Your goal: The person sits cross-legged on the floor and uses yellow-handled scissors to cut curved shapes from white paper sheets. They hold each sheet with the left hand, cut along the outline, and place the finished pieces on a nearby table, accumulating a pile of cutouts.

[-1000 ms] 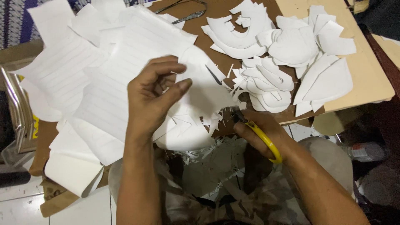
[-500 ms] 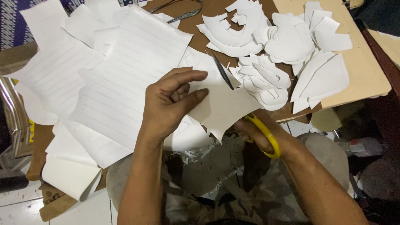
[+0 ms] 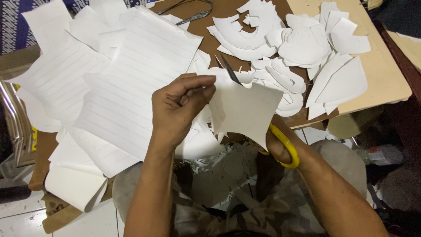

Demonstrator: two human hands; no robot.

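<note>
Brown table (image 3: 219,11), two hands: left hand (image 3: 177,109) pinching one paper piece (image 3: 243,109), right hand (image 3: 280,147) gripping one scissors (image 3: 285,145).

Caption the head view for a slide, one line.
Left hand holds a white paper piece while the right hand works yellow-handled scissors through it, above a table strewn with cut shapes.

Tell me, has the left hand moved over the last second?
Yes. The left hand has shifted right against the lined sheet, toward the cut-out pile, holding the paper piece.
</note>
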